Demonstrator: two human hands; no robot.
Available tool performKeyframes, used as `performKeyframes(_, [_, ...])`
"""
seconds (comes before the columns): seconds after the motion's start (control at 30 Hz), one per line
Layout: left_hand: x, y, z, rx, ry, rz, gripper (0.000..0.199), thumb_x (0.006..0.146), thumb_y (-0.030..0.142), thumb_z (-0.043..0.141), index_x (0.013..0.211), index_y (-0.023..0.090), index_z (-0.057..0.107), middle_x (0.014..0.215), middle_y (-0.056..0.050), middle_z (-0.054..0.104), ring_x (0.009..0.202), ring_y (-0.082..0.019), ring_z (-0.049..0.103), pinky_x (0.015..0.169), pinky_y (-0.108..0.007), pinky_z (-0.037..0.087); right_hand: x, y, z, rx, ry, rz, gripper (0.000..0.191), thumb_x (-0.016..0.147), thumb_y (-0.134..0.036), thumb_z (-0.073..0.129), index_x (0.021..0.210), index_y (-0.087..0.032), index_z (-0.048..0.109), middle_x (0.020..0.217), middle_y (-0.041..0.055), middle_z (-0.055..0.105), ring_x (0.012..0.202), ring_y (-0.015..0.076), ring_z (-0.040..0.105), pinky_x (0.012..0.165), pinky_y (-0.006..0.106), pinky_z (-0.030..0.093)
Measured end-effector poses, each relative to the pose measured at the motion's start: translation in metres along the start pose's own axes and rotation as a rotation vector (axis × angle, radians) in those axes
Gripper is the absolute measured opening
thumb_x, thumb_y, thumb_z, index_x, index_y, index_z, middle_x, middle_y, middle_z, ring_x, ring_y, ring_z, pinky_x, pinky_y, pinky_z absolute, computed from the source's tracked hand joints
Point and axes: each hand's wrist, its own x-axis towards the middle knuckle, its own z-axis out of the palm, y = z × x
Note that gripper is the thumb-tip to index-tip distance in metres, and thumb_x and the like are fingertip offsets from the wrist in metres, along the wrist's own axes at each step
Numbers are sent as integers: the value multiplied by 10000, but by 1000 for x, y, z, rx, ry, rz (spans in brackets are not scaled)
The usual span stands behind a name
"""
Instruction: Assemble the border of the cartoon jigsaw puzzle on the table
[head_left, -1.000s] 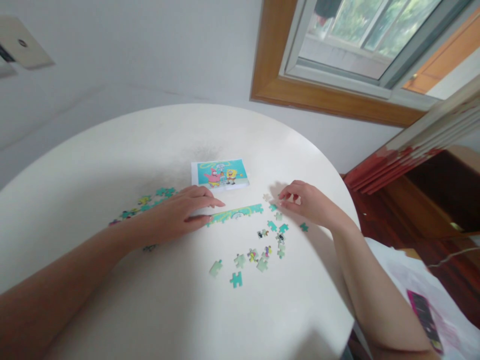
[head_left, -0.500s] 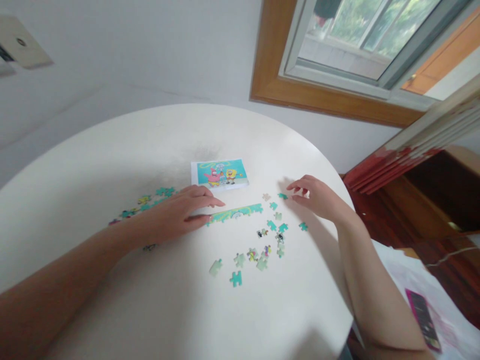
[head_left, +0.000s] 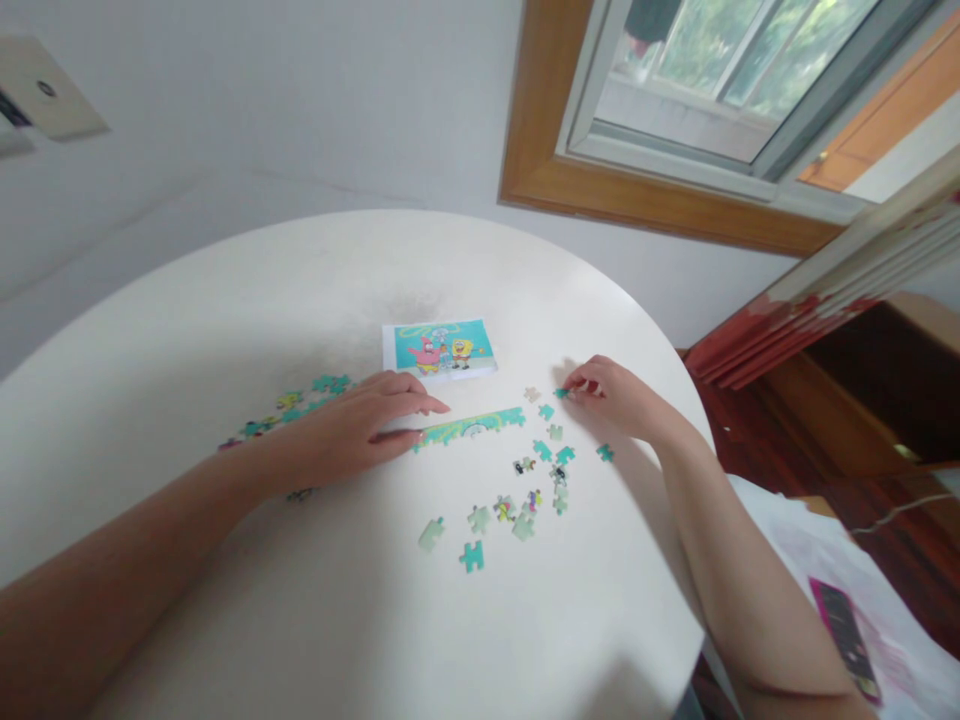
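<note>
White table (head_left: 420,270): right fingers (head_left: 568,387) pinch a teal piece (head_left: 560,394); left fingers (head_left: 435,420), parted, touch the strip (head_left: 480,425).

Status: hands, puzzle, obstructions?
Left hand at left end of joined puzzle strip. Right hand fingers at teal piece, grip unclear. Loose pieces right of and below strip; left forearm partly hides left pile.

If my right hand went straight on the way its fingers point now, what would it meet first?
The teal piece at the fingertips of the right hand, then probably the pale piece to its left. This view leaves height unclear, so the hand might pass over both.
</note>
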Motion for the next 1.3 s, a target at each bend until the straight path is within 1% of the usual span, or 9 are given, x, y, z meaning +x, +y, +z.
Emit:
performKeyframes(0.2, [1, 1, 0, 2, -5, -7, 320, 988, 268, 449, 1268, 228, 597, 1220, -70, 605, 1174, -224, 539, 1049, -333, 374, 0, -2, -2, -16, -31, 27, 263, 798, -80, 542, 935, -167, 749, 947, 83, 662, 766, 154, 599, 761, 301, 477])
performKeyframes(0.37, [1, 1, 0, 2, -3, -18, 316, 996, 287, 444, 1267, 235, 597, 1225, -73, 602, 1185, -228, 533, 1057, -337, 371, 1, -2, -1, -1, -24, 49, 229, 769, -86, 552, 893, -165, 727, 899, 74, 675, 761, 165, 594, 730, 298, 466])
performKeyframes(0.57, [0, 0, 1, 6, 1, -7, 316, 997, 271, 443, 1273, 236, 593, 1217, -67, 601, 1169, -216, 537, 1048, -323, 370, 0, -6, -3, 36, -28, 80, 122, 767, -139, 595, 829, -183, 689, 832, 52, 693, 724, 167, 591, 678, 295, 448])
performKeyframes(0.77, [2, 3, -2, 5, -6, -10, 317, 989, 269, 439, 1255, 220, 604, 1210, -74, 604, 1166, -219, 541, 1046, -329, 374, -3, -7, -6, 96, -34, 102, 79, 794, -200, 604, 833, -195, 672, 788, 28, 696, 712, 159, 606, 664, 280, 453])
performKeyframes(0.83, [2, 4, -2, 1, -6, -11, 320, 987, 265, 436, 1257, 220, 602, 1216, -77, 603, 1173, -223, 539, 1051, -335, 375, -3, -5, -6, 139, -40, 106, 83, 789, -203, 601, 835, -198, 670, 786, 25, 698, 718, 159, 615, 664, 276, 457])
performKeyframes(1.03, [1, 2, -1, -6, 1, -4, 325, 984, 267, 446, 1269, 224, 598, 1218, -83, 604, 1171, -234, 541, 1053, -351, 381, -2, -1, -4, 368, -54, 135, 86, 757, -170, 582, 820, -205, 629, 751, 22, 702, 722, 171, 653, 676, 286, 485])
performKeyframes(1.13, [1, 3, -1, -8, 0, -11, 328, 981, 246, 440, 1265, 223, 603, 1217, -84, 606, 1171, -237, 542, 1050, -351, 384, -2, -1, -3, 435, -63, 136, 102, 748, -145, 560, 816, -208, 605, 738, 18, 702, 724, 171, 664, 677, 285, 490])
performKeyframes(1.2, [1, 3, -1, -6, -1, -12, 329, 983, 249, 438, 1265, 221, 604, 1218, -84, 606, 1173, -236, 541, 1052, -347, 382, -2, 0, -3, 440, -65, 126, 125, 739, -136, 553, 825, -209, 608, 759, 18, 707, 732, 169, 664, 678, 281, 487])
performKeyframes(1.3, [2, 3, -1, 2, -8, -17, 330, 985, 271, 443, 1271, 225, 602, 1224, -82, 605, 1175, -235, 541, 1054, -342, 380, -2, -1, -4, 354, -45, 110, 111, 759, -183, 581, 849, -205, 642, 791, 29, 715, 738, 173, 649, 681, 287, 476])
